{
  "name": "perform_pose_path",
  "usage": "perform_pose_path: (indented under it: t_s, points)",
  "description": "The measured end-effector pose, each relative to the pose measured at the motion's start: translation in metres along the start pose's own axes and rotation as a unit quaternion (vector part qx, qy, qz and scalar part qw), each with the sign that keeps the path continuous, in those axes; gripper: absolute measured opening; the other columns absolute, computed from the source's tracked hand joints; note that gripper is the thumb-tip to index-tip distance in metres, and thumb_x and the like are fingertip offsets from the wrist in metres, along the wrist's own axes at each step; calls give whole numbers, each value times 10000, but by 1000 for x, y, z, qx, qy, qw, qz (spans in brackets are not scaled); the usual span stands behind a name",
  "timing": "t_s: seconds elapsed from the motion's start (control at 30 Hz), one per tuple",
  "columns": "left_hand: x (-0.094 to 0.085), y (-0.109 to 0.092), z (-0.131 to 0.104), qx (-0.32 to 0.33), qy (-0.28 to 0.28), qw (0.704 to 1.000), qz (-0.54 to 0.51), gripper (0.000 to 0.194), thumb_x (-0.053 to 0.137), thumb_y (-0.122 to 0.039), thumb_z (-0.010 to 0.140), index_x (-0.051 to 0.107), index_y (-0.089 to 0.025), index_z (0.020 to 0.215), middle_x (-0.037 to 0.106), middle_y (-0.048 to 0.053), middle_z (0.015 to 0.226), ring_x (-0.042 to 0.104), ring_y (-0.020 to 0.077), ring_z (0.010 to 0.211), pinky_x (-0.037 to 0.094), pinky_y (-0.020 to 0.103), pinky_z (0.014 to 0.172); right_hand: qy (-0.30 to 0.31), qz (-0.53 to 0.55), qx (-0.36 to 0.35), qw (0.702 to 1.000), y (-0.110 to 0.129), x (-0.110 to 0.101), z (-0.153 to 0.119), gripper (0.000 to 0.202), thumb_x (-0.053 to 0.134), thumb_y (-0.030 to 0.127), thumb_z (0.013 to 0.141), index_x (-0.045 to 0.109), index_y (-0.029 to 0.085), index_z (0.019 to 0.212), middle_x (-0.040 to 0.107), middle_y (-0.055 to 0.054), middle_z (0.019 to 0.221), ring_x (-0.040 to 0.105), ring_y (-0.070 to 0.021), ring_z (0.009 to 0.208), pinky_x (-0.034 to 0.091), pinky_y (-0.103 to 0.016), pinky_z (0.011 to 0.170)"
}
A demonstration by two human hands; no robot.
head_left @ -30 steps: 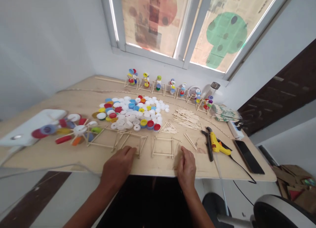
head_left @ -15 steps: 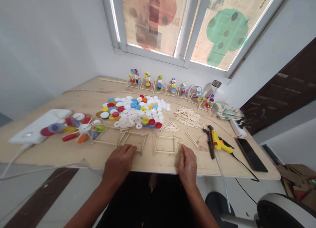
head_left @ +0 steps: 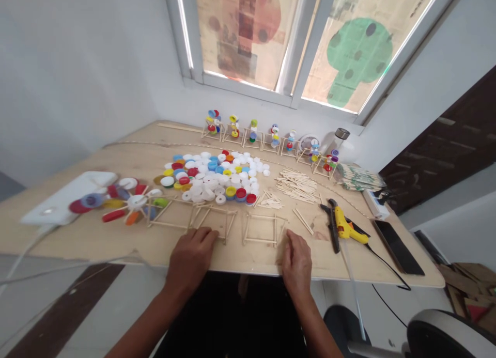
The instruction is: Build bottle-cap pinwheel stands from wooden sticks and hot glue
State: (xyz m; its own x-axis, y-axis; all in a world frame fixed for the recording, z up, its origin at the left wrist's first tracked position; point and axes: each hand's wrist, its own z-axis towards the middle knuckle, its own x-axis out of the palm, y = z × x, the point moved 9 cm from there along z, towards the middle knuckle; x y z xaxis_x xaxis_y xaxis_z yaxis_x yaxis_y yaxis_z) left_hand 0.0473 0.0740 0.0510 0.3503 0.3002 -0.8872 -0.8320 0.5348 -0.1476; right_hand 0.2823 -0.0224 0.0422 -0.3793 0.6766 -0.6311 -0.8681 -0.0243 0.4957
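Observation:
My left hand (head_left: 194, 253) rests palm down at the table's front edge, fingers curled and close together, near a stick frame (head_left: 215, 221). Whether anything is under its fingers is hidden. My right hand (head_left: 297, 257) lies on its side just right of another stick frame (head_left: 260, 229), its fingers curled; what they may hold cannot be made out. Further left stands a third frame (head_left: 170, 223) beside a wheel of coloured bottle caps (head_left: 136, 202). Behind the frames spreads a pile of loose caps (head_left: 211, 180), with a heap of sticks (head_left: 296, 185) to its right.
A yellow glue gun (head_left: 346, 228) with a black cable sits on the right, beside a phone (head_left: 398, 247) and a power strip (head_left: 375, 204). Finished cap wheels on frames (head_left: 252, 133) line the wall. A white box (head_left: 67, 198) with a cord lies left.
The whole view has shifted slightly. Both hands and the objects on the table keep nearly the same places relative to one another.

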Motion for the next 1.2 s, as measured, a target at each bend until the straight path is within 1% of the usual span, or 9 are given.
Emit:
perform_pose_path:
  t_s: [0.1,0.23,0.37,0.43,0.53,0.63,0.73,1.0,1.2]
  points:
    - [1,4,0,-8,-14,1000,-2,261,422,-183,858,673,-215,918,711,85,950,634,257,856,474,383,748,-2,3,1,1000,0,0,0,355,367,203,943,598,153,1209,682,-137,1081,617,-253,1017,490,-456,904]
    - [-9,14,-7,-31,-54,998,-12,274,390,-222,892,645,-211,990,697,91,989,642,228,924,479,361,832,0,5,4,1000,1,-1,-1,345,377,207,940,592,150,1204,677,-138,1102,610,-258,1030,489,-457,904]
    - [-28,44,-13,-144,-126,980,-51,267,405,-317,906,603,-190,1033,668,87,924,637,219,828,489,350,783,7,11,14,1000,0,0,-2,344,374,204,945,578,154,1217,670,-135,1127,602,-257,1042,479,-456,916]
    - [-31,58,-13,-209,-137,966,-62,307,430,-367,890,586,-177,1076,654,78,889,620,218,758,486,348,719,10,13,16,1000,0,0,-2,346,371,204,944,575,156,1220,669,-135,1132,600,-259,1049,475,-458,921]
    - [-28,67,-7,-248,-133,958,-63,394,445,-409,874,554,-159,1159,656,88,906,608,233,749,475,359,694,12,10,18,1000,0,0,-2,349,376,200,939,573,156,1224,664,-136,1149,597,-261,1064,473,-458,927]
    - [-21,68,0,-236,-125,963,-48,426,442,-414,882,533,-143,1198,671,107,942,618,251,801,469,360,711,11,11,22,1000,-1,0,-3,354,377,198,937,571,159,1230,664,-131,1154,600,-256,1065,482,-449,920]
    - [-17,69,5,-217,-122,969,-10,393,428,-357,893,542,-135,1197,681,97,881,623,247,789,463,348,710,7,13,23,1000,-2,-1,-4,358,377,214,941,576,165,1234,668,-130,1148,609,-254,1054,489,-445,913]
    - [-17,73,5,-190,-117,975,16,327,432,-329,893,584,-153,1123,670,69,803,615,229,736,460,339,701,13,17,23,1000,1,-2,-3,352,384,190,936,579,168,1229,667,-126,1153,604,-249,1069,481,-441,924]
    - [-16,79,0,-242,-104,965,-4,321,459,-317,879,576,-150,1126,659,60,806,618,214,740,442,319,674,21,20,21,999,1,-1,-2,356,375,183,933,568,160,1231,665,-126,1144,598,-249,1069,464,-454,938]
